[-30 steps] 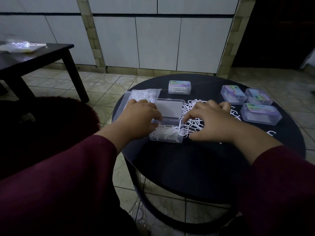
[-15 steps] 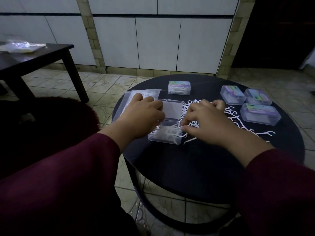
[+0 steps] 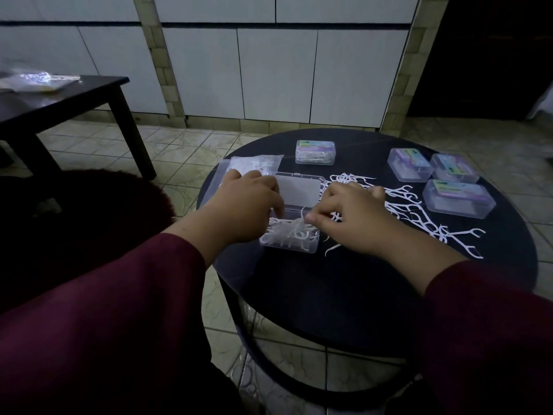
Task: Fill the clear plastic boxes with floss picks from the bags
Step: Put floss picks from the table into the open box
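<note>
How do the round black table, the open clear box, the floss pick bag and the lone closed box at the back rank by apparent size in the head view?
1. Round black table
2. Open clear box
3. Floss pick bag, partly hidden by the left hand, so unsure
4. Lone closed box, farthest away

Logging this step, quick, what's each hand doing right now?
Left hand: holding the open box.
Right hand: pinching floss picks over it.

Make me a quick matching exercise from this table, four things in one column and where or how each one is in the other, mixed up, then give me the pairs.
1. open box
2. bag
3. loose floss picks
4. lone closed box

A. far side, middle of the round table
B. between the hands, part filled
C. beyond the left hand
D. spread out past the right hand

Pairs: 1-B, 2-C, 3-D, 4-A
</note>
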